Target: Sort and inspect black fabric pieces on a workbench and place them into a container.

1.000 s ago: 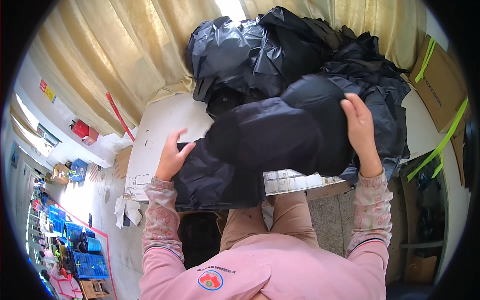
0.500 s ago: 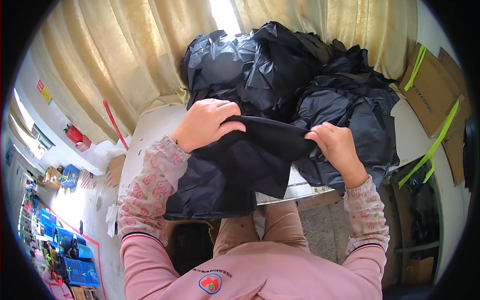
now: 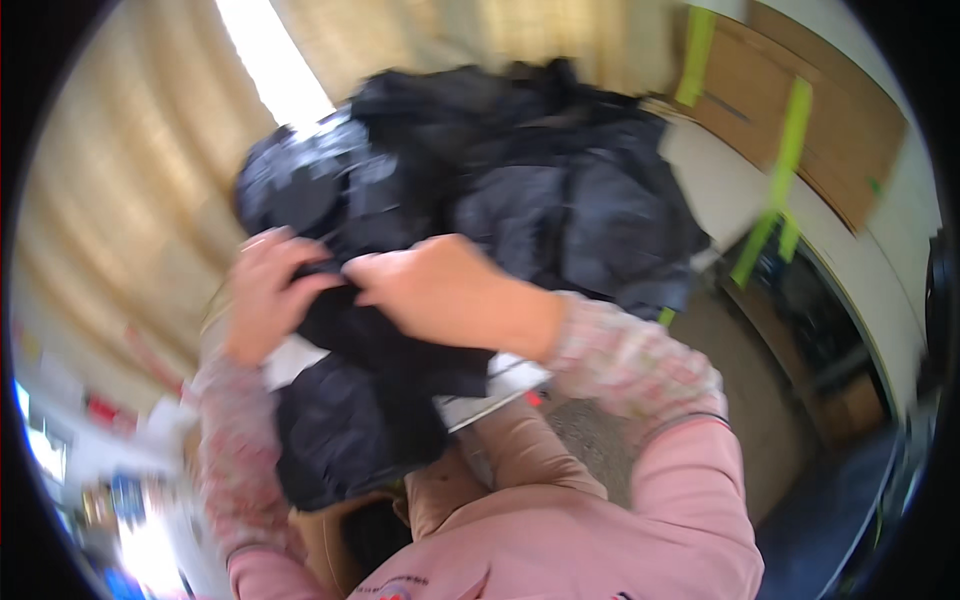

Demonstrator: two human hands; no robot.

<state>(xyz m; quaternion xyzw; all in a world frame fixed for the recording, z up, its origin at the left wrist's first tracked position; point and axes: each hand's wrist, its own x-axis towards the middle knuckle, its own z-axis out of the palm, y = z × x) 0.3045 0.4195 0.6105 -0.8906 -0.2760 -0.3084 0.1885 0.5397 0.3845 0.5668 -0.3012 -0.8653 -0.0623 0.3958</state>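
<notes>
My left hand (image 3: 262, 300) is closed on the top edge of a piece of black cloth (image 3: 400, 355). Close beside it, my right hand (image 3: 445, 290) pinches the same edge, its arm reaching across from the right. The cloth droops below both hands, over another black sheet (image 3: 350, 430) that hangs past the table's front edge. Motion blur hides the exact fingertip contact. Just beyond my hands rises a large heap of crumpled black material (image 3: 590, 210), with a shinier part (image 3: 300, 190) at its left.
The heap covers much of the white table (image 3: 700, 165). Tan curtains (image 3: 130, 180) hang behind it. To the right stand cardboard sheets (image 3: 800, 110) with yellow-green straps (image 3: 790, 150), above a dark shelf opening (image 3: 820, 310). My legs (image 3: 530, 450) are close to the table's front.
My right hand has moved left, close to my left hand, so the stretched cloth edge is now bunched between them. The whole view has swung to the right and tilted.
</notes>
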